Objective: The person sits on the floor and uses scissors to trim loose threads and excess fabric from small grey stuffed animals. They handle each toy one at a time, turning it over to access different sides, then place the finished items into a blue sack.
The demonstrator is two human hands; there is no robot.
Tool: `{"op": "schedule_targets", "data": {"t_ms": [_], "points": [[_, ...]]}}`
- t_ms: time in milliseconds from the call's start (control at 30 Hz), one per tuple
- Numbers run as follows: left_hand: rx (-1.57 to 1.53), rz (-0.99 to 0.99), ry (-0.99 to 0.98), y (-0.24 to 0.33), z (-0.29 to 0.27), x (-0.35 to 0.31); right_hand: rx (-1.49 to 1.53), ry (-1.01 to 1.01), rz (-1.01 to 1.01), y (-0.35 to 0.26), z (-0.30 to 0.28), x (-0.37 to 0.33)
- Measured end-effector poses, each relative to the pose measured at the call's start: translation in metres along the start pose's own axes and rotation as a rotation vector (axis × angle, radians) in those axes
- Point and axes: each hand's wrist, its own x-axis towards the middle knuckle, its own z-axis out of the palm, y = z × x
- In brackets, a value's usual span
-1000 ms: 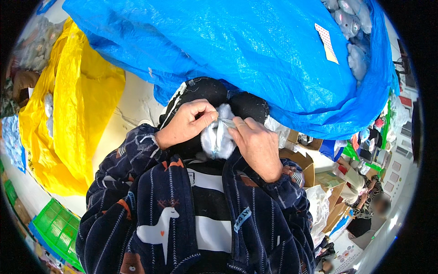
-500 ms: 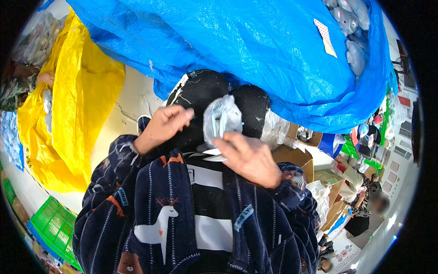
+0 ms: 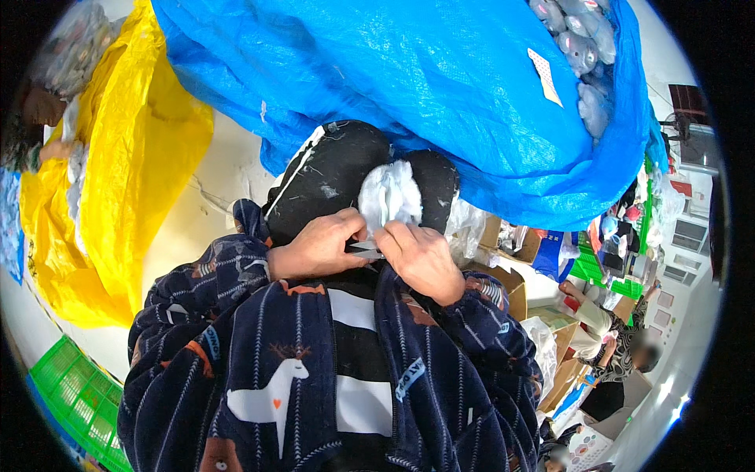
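Note:
On my black-clad lap rests a small fluffy grey-white plush piece (image 3: 391, 193), with pale blue fabric showing along a slit in its middle. My left hand (image 3: 322, 245) is closed at its lower left edge, fingertips pinching a pale flap of it. From the other side my right hand (image 3: 421, 258) pinches the lower end of the same piece, thumb and fingers pressed together. The two hands nearly meet, and the fingertips partly hide what lies between them.
A large blue sack (image 3: 377, 86) spreads ahead, with grey plush toys (image 3: 580, 51) at its right. To the left hangs a yellow sack (image 3: 145, 181), a co-worker's hand beside it. Green crates (image 3: 79, 401) stand lower left; cardboard boxes (image 3: 511, 287) and another person are at right.
My left hand has come down and right from the air to the lower end of the plush piece and closed there. My right hand has stayed near that end, shifting slightly.

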Motion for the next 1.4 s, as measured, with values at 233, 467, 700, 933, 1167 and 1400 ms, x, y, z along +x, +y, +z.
{"op": "schedule_targets", "data": {"t_ms": [233,467,700,933,1167,1400], "points": [[0.221,0.220,0.286,0.007,0.017,0.030,0.253,0.109,0.078,0.011,0.010,-0.013],[0.235,0.061,0.144,0.004,0.029,0.023,0.207,0.284,0.129,0.024,0.030,-0.017],[0.210,0.120,0.188,0.000,0.029,0.013,0.572,0.404,0.361,0.020,0.037,-0.021],[0.078,0.092,0.310,0.022,0.017,0.014,0.581,0.386,0.265,0.015,0.027,-0.019],[-0.504,-0.100,0.154,-0.002,0.023,0.026,0.238,0.294,0.064,0.024,0.028,-0.017],[-0.488,-0.229,0.141,-0.008,0.030,0.025,-0.023,0.335,-0.017,0.026,0.040,-0.019]]}}
